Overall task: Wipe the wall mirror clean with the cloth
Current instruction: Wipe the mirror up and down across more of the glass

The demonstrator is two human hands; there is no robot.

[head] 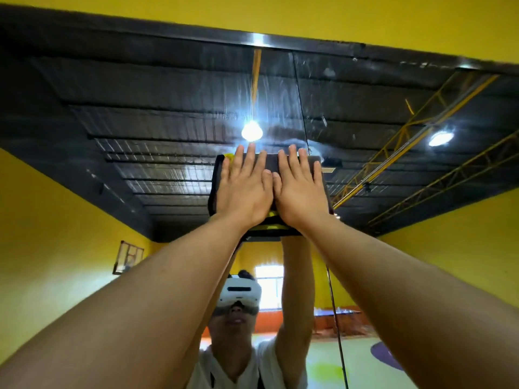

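Both forearms (168, 290) reach up to the mirror (126, 130). Left hand (243, 189) and right hand (300, 192) lie side by side, fingers straight and flat, pressing the dark cloth (216, 189) against it high up, just below a reflected lamp (252, 131). Smears (280, 88) streak the mirror above.

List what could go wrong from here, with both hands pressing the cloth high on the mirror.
1. The left hand and right hand lie flat on the cloth, no finger visibly curled round it; it could slip and drop.
2. Both arms reach up; hard pressure on the mirror beside the panel seam might stress the glass.
3. Smears show above the cloth; wiping may just spread them.
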